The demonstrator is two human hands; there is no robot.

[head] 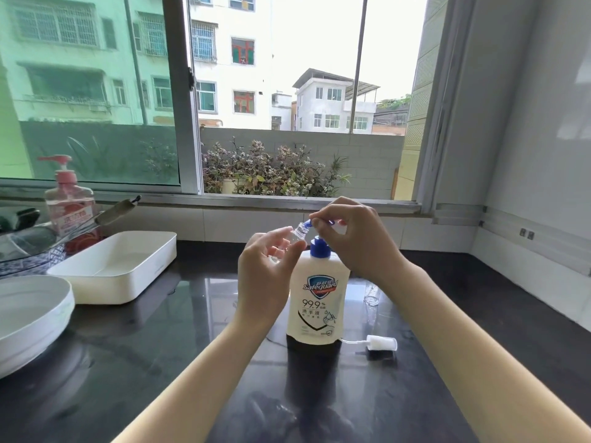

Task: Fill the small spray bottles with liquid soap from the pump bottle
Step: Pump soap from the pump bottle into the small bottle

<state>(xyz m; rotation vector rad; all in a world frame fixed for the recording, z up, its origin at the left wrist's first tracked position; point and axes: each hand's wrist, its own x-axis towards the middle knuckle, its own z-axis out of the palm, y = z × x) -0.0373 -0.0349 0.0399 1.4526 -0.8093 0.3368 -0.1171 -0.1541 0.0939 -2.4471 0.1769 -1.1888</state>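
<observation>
A home kitchen is indicated: a dark polished stone bench point(153, 356) is set beneath a sliding window point(187, 123) beyond the hands point(268, 276). Left of them, a pot lid point(24, 244), white dish point(62, 303), white tray point(96, 286) and pink soap dispenser point(68, 206) are gathered. Apartment blocks point(230, 59) are seen outside.

white pump bottle point(315, 273): "Safeguard" is printed on its blue shield | "99.9%" is printed just below | "洗手液" is set under that | pink pump bottle point(68, 206), far left of it: label cannot be read
</observation>
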